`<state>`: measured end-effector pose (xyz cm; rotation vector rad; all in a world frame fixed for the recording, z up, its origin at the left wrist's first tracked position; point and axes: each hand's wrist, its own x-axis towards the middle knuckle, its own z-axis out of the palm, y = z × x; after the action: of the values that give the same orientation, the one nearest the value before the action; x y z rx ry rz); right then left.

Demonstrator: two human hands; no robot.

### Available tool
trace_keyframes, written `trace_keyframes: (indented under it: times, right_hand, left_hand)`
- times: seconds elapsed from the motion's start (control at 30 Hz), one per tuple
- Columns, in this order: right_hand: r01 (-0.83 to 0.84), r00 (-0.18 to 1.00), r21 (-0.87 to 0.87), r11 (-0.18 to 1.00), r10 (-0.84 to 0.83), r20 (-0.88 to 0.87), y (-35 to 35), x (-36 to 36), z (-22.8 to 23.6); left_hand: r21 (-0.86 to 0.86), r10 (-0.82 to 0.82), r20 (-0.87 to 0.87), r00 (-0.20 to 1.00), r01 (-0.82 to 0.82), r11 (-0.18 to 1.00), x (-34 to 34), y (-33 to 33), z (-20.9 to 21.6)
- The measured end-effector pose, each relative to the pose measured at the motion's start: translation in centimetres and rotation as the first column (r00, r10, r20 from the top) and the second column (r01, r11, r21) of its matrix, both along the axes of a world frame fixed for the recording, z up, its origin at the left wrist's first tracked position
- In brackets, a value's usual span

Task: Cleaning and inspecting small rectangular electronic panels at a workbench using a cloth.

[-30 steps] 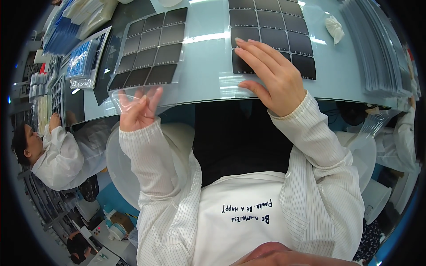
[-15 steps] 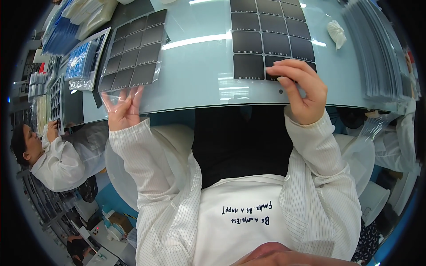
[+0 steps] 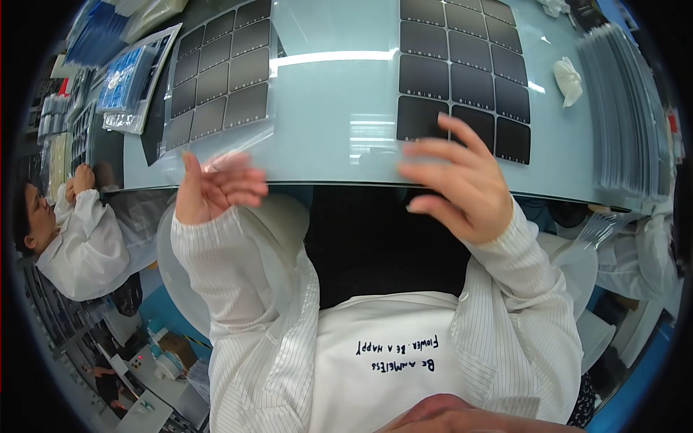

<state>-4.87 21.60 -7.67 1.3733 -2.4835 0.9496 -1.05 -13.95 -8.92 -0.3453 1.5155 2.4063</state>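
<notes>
My left hand (image 3: pixel 216 189) is at the table's front edge, below a clear plastic sheet bearing rows of dark rectangular pieces (image 3: pixel 213 74). Its thumb points up and its fingers stretch to the right, with nothing visible in them. The sheet's transparent lower margin lies just above these fingers; whether they touch it I cannot tell. My right hand (image 3: pixel 465 184) is raised over the front edge, fingers apart and slightly blurred, holding nothing. Just beyond it lies a second group of dark rectangular pieces (image 3: pixel 473 71) in rows, its lower left part partly covered by the fingers.
Stacked clear sheets (image 3: pixel 624 115) stand at the right of the glass-topped table (image 3: pixel 332 123), beside a crumpled white wad (image 3: pixel 568 81). Blue packets (image 3: pixel 124 83) and more plastic sheets are at the left. A co-worker (image 3: pixel 76 234) sits at far left.
My right hand has drawn back from the dark pieces toward me and spread its fingers. My left hand has come out from under the clear sheet, fingers now pointing right. The view has shifted slightly.
</notes>
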Motion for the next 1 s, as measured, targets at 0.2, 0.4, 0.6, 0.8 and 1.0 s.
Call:
trace_keyframes:
  times: [0.2, 0.4, 0.6, 0.8, 1.0]
  right_hand:
    - [0.555, 0.778, -0.239, 0.797, -0.395, 0.489, 4.5, 1.7, 1.9]
    - [0.819, 0.376, -0.153, 0.554, -0.315, 0.871, 11.5, 1.5, 3.0]
    - [0.771, 0.273, -0.252, 0.585, 0.054, 0.961, 13.3, 3.1, 3.2]
    - [0.697, 0.284, -0.279, 0.661, 0.102, 0.953, 14.0, 4.1, 2.6]
    - [0.735, 0.277, -0.210, 0.645, -0.004, 0.961, 12.1, 3.2, 1.9]
  left_hand:
    - [-0.088, -0.388, -0.006, 0.922, 0.386, 0.918, 2.6, 3.3, 0.1]
    - [-0.599, -0.266, -0.290, 0.919, 0.042, 0.800, 0.1, 10.6, 1.7]
    - [-0.779, -0.679, -0.616, 0.399, -0.438, 0.448, -4.5, 14.6, 0.3]
    - [-0.799, -0.702, -0.566, 0.431, -0.498, 0.338, -4.2, 15.6, -1.4]
    - [-0.796, -0.705, -0.537, 0.463, -0.555, 0.242, -4.4, 15.8, -1.7]
